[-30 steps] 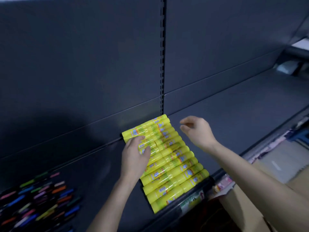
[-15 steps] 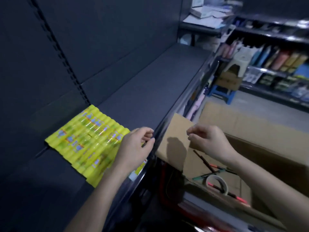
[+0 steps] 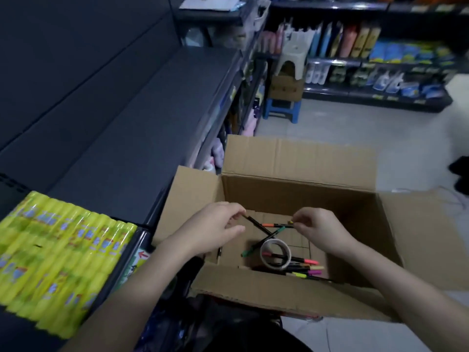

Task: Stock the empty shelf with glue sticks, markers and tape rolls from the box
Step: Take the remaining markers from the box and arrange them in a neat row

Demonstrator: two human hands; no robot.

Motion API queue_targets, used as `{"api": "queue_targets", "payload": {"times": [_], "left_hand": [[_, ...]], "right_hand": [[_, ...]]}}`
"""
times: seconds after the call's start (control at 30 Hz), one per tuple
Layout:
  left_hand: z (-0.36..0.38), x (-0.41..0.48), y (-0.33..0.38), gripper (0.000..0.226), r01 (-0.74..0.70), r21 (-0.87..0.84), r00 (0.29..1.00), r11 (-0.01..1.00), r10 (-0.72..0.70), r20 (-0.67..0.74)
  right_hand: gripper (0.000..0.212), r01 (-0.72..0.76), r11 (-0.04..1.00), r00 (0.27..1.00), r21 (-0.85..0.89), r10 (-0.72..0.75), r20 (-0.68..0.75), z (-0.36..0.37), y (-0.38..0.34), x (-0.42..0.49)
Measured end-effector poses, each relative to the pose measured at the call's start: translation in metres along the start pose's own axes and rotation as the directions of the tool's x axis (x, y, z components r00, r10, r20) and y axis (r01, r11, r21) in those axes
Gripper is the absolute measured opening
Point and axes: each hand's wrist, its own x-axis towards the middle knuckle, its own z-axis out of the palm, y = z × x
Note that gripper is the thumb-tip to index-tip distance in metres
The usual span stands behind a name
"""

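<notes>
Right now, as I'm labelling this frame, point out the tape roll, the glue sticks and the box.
tape roll (image 3: 276, 241), head view, upper rim of the ring.
glue sticks (image 3: 63, 262), head view, middle of the yellow block.
box (image 3: 299, 161), head view, far flap.

Shelf (image 3: 142, 118) ran along the left of the box (image 3: 299, 158), glue sticks (image 3: 58, 262) lay in rows on it left of the box's near corner, tape roll (image 3: 275, 254) and markers (image 3: 304, 268) lay inside the box, left hand (image 3: 215, 229) and right hand (image 3: 319, 229) reached into the box, each pinching one of the markers, stools (image 3: 283, 107) stood behind the box.
</notes>
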Motion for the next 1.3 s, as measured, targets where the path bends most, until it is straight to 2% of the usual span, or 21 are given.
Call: {"api": "queue_targets", "payload": {"times": [0.1, 0.33, 0.43, 0.53, 0.67, 0.77, 0.87, 1.07, 1.13, 1.3], "left_hand": [[0.009, 0.025, 0.01, 0.049, -0.015, 0.12, 0.979, 0.993, -0.009, 0.201], [0.062, 0.089, 0.022, 0.046, -0.082, 0.222, 0.898, 0.971, -0.025, 0.44], [0.096, 0.113, 0.021, 0.031, -0.066, 0.136, 0.871, 0.988, -0.01, 0.491], [0.125, 0.128, 0.017, 0.031, 0.0, 0.067, 0.846, 0.998, -0.035, 0.531], [0.155, 0.138, 0.009, 0.034, 0.071, 0.07, 0.775, 0.995, -0.1, 0.624], [0.171, 0.139, 0.003, 0.024, 0.072, 0.109, 0.681, 0.991, -0.128, 0.721], [0.182, 0.134, -0.003, 0.029, 0.052, 0.152, 0.598, 0.987, -0.153, 0.787], [0.18, 0.128, -0.014, 0.022, 0.084, 0.137, 0.539, 0.987, -0.161, 0.826], [0.175, 0.124, -0.02, 0.021, 0.085, 0.12, 0.549, 0.989, -0.147, 0.823], [0.148, 0.121, -0.025, 0.023, 0.26, -0.063, 0.705, 0.963, -0.145, 0.694]], "right_hand": [[0.017, -0.073, 0.997, 0.997, -0.018, 0.074, 0.033, 0.008, 0.033, -0.006], [0.025, -0.189, 0.979, 0.97, -0.074, 0.198, 0.141, 0.029, 0.089, -0.02], [0.024, -0.21, 0.977, 0.964, -0.045, 0.214, 0.157, 0.031, 0.1, -0.021], [0.025, -0.238, 0.971, 0.96, -0.006, 0.236, 0.153, 0.033, 0.108, -0.018], [0.025, -0.272, 0.961, 0.953, 0.053, 0.261, 0.154, 0.036, 0.114, -0.014], [0.024, -0.283, 0.956, 0.95, 0.078, 0.269, 0.159, 0.039, 0.117, -0.011], [0.023, -0.295, 0.95, 0.946, 0.105, 0.275, 0.169, 0.042, 0.118, -0.006], [0.021, -0.296, 0.953, 0.941, 0.059, 0.28, 0.192, 0.047, 0.119, 0.009], [0.022, -0.269, 0.963, 0.946, 0.016, 0.261, 0.192, 0.049, 0.118, 0.017], [0.039, -0.185, 0.968, 0.942, -0.172, 0.224, 0.248, 0.059, 0.115, 0.047]]}}
